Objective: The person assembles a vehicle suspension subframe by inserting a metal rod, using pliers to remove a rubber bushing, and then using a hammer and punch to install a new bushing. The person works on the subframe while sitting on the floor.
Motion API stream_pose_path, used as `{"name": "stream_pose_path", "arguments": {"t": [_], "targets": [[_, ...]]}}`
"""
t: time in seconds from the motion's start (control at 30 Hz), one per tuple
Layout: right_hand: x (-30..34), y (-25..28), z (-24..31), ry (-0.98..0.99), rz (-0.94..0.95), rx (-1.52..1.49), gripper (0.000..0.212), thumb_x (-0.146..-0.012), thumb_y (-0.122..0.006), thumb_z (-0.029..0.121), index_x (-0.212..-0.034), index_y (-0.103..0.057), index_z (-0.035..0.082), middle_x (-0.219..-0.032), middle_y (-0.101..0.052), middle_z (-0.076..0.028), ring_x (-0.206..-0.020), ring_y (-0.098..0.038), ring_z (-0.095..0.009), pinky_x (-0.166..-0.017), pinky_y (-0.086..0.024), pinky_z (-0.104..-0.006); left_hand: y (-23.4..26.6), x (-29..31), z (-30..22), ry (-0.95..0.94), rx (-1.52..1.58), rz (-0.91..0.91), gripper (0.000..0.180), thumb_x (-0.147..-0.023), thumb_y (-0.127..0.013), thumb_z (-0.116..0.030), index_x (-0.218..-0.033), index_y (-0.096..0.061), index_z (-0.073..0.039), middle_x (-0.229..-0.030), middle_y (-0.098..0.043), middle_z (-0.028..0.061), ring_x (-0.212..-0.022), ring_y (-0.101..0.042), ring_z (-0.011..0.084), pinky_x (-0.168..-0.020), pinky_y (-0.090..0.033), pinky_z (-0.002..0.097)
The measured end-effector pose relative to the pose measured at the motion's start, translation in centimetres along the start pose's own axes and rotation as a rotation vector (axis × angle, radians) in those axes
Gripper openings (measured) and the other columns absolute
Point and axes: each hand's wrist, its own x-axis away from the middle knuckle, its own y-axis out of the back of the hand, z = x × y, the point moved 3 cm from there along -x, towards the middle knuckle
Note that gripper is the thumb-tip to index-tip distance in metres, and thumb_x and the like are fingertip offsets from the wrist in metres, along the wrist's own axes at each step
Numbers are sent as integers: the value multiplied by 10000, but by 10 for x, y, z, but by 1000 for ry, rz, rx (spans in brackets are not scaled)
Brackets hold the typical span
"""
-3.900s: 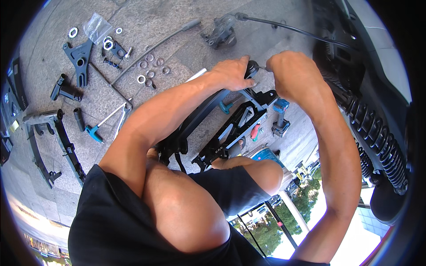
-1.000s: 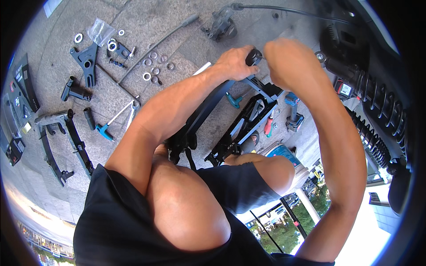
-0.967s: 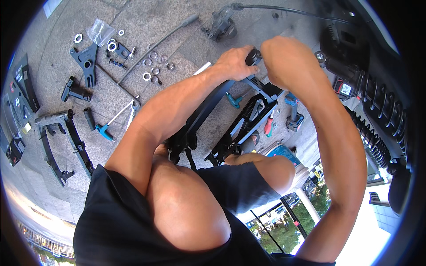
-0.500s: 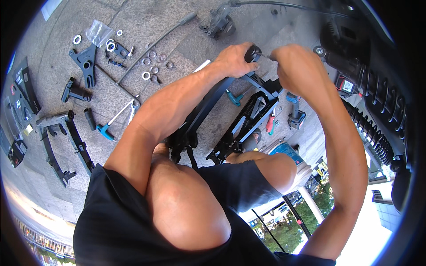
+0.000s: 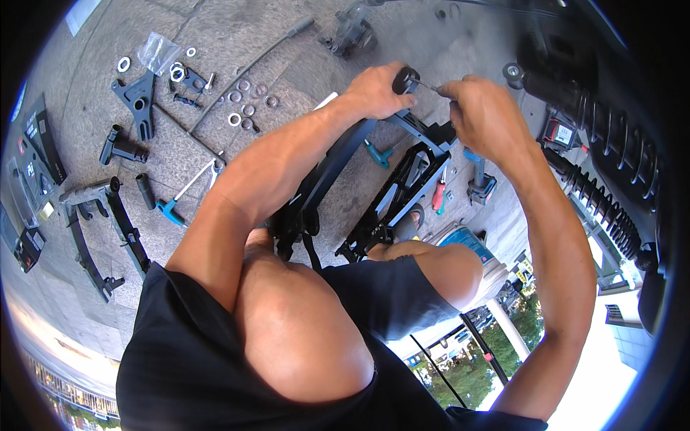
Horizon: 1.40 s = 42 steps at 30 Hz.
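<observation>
A black swingarm-like metal frame stands between my legs, its far end raised toward my hands. My left hand is closed around that far end, next to the round black tube mouth. In my right hand a thin metal pick-like tool is pinched, its shaft reaching to the tube mouth. Its handle is hidden by my fingers, and I cannot tell how deep the tip sits. The frame's other arm runs down toward my right foot.
Metal rings, a black bracket and a long bar lie on the paving at left. Another black frame and a blue-handled T-wrench lie nearer. Coil shocks, a red-handled screwdriver and a bucket are at right.
My right hand has shifted slightly and looks less blurred, with more of the tool's thin shaft showing at the tube mouth. My left hand keeps its hold on the frame.
</observation>
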Motion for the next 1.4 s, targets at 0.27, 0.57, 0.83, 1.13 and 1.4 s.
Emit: {"name": "stream_pose_path", "arguments": {"t": [0.27,0.57,0.83,1.13,1.4], "targets": [[-20,17,16,49,-17,212,228,-736,-559,-19,-907,-707,13,-828,-656,-232,-829,-641,-391,-747,-511,-465,1,1,1,-16,58,-45,589,-733,-756,-361,-1209,-585,-60,-1074,-668,196,-1034,-630,351,-901,-493,409],[-46,23,26,28,178,339,215,-694,-581,-37,-860,-713,1,-822,-659,-230,-840,-652,-377,-770,-519,-445,2,-2,1,-4,34,43,686,-760,-764,-374,-1277,-532,13,-1096,-658,209,-1033,-637,319,-909,-493,375],[-7,-6,-12,10,-57,0,210,-737,-613,28,-921,-712,4,-829,-665,-230,-836,-653,-388,-773,-525,-445,-1,-3,4,-33,66,-27,599,-735,-777,-345,-1230,-586,-66,-1083,-674,177,-1022,-649,299,-905,-498,372],[14,-21,-8,-42,-205,-46,240,-761,-564,14,-965,-688,-4,-859,-653,-243,-836,-630,-418,-769,-509,-467,-1,-1,2,-30,68,-52,660,-717,-798,-373,-1239,-573,-36,-1117,-662,183,-1049,-642,297,-928,-490,370],[-16,7,16,23,-85,171,244,-734,-568,-3,-945,-690,-11,-840,-652,-251,-834,-637,-405,-742,-516,-462,0,6,5,-27,131,-145,626,-765,-768,-358,-1252,-566,-22,-1132,-659,182,-1039,-647,288,-911,-502,377]]}}
